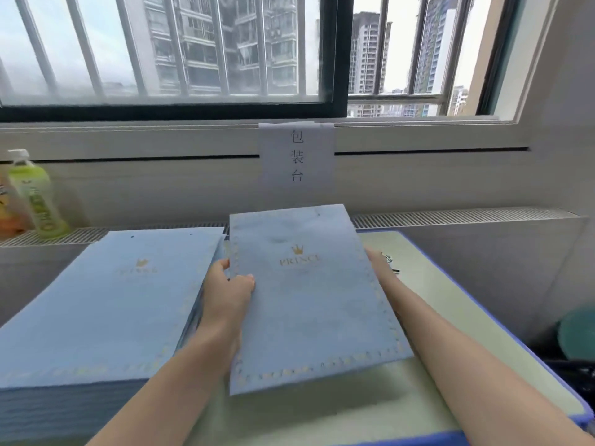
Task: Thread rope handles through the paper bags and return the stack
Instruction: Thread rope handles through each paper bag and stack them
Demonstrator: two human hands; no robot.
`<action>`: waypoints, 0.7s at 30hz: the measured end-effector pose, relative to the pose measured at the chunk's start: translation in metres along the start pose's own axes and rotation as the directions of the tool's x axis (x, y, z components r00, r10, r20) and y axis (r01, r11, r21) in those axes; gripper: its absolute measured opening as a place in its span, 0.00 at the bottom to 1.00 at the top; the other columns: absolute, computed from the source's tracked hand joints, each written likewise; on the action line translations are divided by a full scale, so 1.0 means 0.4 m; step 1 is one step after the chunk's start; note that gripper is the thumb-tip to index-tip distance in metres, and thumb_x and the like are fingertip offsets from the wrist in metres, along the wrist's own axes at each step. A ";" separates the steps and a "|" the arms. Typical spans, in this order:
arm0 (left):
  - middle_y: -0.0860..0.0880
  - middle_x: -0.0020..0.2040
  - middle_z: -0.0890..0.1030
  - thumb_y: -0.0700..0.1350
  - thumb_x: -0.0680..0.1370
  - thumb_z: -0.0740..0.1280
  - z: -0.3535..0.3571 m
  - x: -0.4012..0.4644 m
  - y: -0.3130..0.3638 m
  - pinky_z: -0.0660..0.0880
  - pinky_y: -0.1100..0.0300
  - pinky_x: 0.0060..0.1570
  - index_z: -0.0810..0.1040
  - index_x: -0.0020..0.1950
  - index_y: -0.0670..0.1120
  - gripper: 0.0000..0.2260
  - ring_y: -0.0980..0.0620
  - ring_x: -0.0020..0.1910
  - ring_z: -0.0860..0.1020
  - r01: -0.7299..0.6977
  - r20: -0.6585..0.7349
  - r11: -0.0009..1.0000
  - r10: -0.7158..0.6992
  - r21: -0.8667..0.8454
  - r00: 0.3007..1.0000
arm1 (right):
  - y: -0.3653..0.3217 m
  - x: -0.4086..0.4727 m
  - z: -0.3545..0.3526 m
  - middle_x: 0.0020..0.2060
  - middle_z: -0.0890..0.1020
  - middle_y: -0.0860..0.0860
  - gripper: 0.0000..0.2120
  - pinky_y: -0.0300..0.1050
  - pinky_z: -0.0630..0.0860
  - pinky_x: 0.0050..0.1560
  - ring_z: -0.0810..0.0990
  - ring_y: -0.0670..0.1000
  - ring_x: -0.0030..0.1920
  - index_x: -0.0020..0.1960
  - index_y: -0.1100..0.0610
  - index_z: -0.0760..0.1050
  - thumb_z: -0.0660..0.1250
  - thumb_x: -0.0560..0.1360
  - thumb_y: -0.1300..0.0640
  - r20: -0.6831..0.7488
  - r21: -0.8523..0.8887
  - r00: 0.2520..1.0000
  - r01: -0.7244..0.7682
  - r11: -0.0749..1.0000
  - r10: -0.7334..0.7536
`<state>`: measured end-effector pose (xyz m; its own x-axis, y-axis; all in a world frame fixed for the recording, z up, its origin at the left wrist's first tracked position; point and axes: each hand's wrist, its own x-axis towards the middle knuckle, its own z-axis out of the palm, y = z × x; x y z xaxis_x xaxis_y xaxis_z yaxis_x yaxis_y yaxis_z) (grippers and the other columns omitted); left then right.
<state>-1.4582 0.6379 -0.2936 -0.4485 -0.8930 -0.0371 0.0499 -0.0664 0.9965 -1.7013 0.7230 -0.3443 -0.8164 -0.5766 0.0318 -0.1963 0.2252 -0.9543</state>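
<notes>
A flat light-blue paper bag (309, 300) with a gold crown and gold border is held above the table, tilted toward me. My left hand (230, 284) grips its left edge, thumb on top. My right hand (378, 263) holds the right edge, its fingers mostly hidden behind the bag. To the left lies a thick stack of the same blue bags (106, 304). Dark rope pieces (391, 263) peek out just beyond my right hand.
The pale green table (450, 304) has a blue rim. Two drink bottles (30, 194) stand on the vent ledge at far left. A paper sign (296, 156) hangs below the window. A teal round object (578, 333) sits off the table's right side.
</notes>
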 end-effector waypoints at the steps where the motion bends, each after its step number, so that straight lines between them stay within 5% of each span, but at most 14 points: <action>1: 0.46 0.45 0.79 0.32 0.77 0.59 0.008 -0.001 -0.008 0.77 0.50 0.42 0.70 0.53 0.48 0.12 0.43 0.41 0.79 0.010 0.009 1.000 -0.011 0.013 1.000 | -0.033 -0.037 -0.012 0.37 0.79 0.47 0.14 0.41 0.69 0.40 0.75 0.44 0.37 0.40 0.54 0.75 0.56 0.81 0.57 -0.014 0.114 0.999 0.040 0.993 -0.039; 4: 0.43 0.44 0.80 0.32 0.73 0.59 0.032 0.014 -0.044 0.76 0.49 0.40 0.73 0.48 0.47 0.12 0.41 0.40 0.79 0.076 0.015 0.995 -0.077 0.058 0.997 | -0.066 -0.050 -0.063 0.42 0.85 0.46 0.18 0.43 0.71 0.51 0.79 0.46 0.51 0.44 0.54 0.81 0.54 0.82 0.51 -0.078 0.507 0.990 0.138 0.851 -0.114; 6: 0.40 0.45 0.79 0.35 0.68 0.59 0.048 0.028 -0.071 0.74 0.50 0.40 0.74 0.51 0.44 0.13 0.43 0.41 0.78 0.095 0.074 0.976 -0.111 0.197 0.991 | -0.082 -0.046 -0.104 0.42 0.85 0.47 0.15 0.44 0.72 0.51 0.79 0.49 0.51 0.46 0.55 0.80 0.56 0.81 0.54 -0.113 0.618 0.990 0.140 0.774 -0.088; 8: 0.40 0.54 0.78 0.38 0.66 0.58 0.055 0.037 -0.096 0.76 0.49 0.52 0.71 0.56 0.43 0.18 0.43 0.49 0.78 0.060 0.159 0.900 -0.142 0.432 0.977 | -0.114 -0.064 -0.127 0.44 0.84 0.48 0.11 0.42 0.74 0.49 0.80 0.47 0.46 0.49 0.55 0.80 0.58 0.80 0.58 -0.084 0.622 0.983 0.179 0.762 -0.162; 10: 0.41 0.65 0.70 0.41 0.71 0.62 0.055 0.020 -0.089 0.70 0.46 0.63 0.63 0.67 0.43 0.24 0.43 0.63 0.71 -0.038 0.198 0.725 -0.137 0.687 0.971 | -0.139 -0.076 -0.114 0.43 0.84 0.48 0.11 0.38 0.75 0.44 0.79 0.44 0.39 0.49 0.56 0.79 0.59 0.79 0.64 -0.035 0.596 0.965 0.230 0.769 -0.261; 13: 0.42 0.73 0.59 0.52 0.80 0.58 0.088 0.027 -0.062 0.59 0.48 0.68 0.47 0.76 0.42 0.31 0.42 0.72 0.58 -0.189 0.199 0.231 -0.022 0.955 0.980 | -0.179 -0.057 -0.056 0.38 0.84 0.47 0.14 0.34 0.74 0.36 0.76 0.43 0.32 0.44 0.56 0.78 0.59 0.77 0.71 0.047 0.419 0.934 0.304 0.856 -0.355; 15: 0.43 0.70 0.64 0.51 0.80 0.57 0.139 0.056 -0.040 0.61 0.48 0.64 0.56 0.72 0.43 0.23 0.43 0.70 0.60 -0.224 0.210 0.227 0.082 0.948 0.974 | -0.214 -0.041 -0.005 0.36 0.83 0.46 0.17 0.33 0.74 0.35 0.76 0.42 0.32 0.41 0.55 0.77 0.57 0.75 0.73 0.109 0.230 0.910 0.369 0.900 -0.401; 17: 0.44 0.67 0.67 0.46 0.79 0.57 0.174 0.111 -0.034 0.63 0.48 0.61 0.62 0.66 0.44 0.16 0.43 0.67 0.62 -0.205 0.165 0.332 0.147 0.921 0.975 | -0.219 -0.027 0.058 0.36 0.81 0.47 0.19 0.32 0.74 0.35 0.76 0.42 0.32 0.39 0.53 0.76 0.55 0.74 0.74 0.134 0.070 0.887 0.437 0.897 -0.443; 21: 0.45 0.66 0.70 0.45 0.79 0.56 0.173 0.191 -0.088 0.64 0.48 0.60 0.65 0.65 0.46 0.15 0.43 0.66 0.64 -0.141 0.066 0.391 0.199 0.910 0.978 | -0.132 -0.028 0.145 0.39 0.80 0.48 0.19 0.28 0.69 0.39 0.75 0.43 0.36 0.41 0.55 0.76 0.53 0.72 0.75 0.036 -0.094 0.872 0.490 0.867 -0.489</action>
<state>-1.5561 0.6027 -0.3265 -0.4876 -0.8569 0.1671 -0.7289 0.5049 0.4624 -1.6501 0.6720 -0.3115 -0.5962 -0.6411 0.4833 -0.6207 -0.0137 -0.7839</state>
